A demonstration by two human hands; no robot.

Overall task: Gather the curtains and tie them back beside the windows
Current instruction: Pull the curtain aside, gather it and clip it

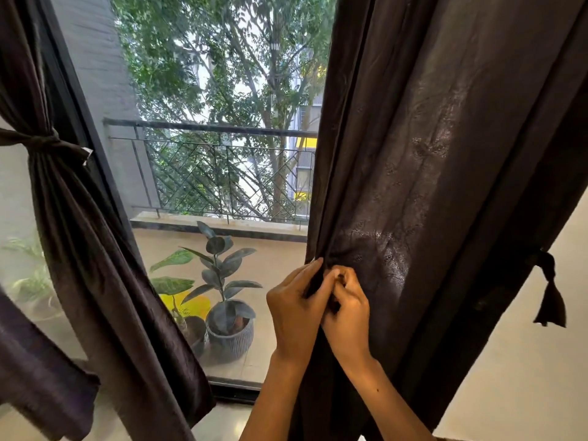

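The inner edge of the right curtain (423,192) is gripped by the left hand (297,308), and a fold just beside it is pinched by the right hand (348,316). The fingertips of both hands are partly hidden in the dark cloth. The left curtain (95,249) is seen gathered by a tie-back (44,143) beside the window (222,154). A loose tie (550,300) hangs at the right; its fixing point cannot be made out.
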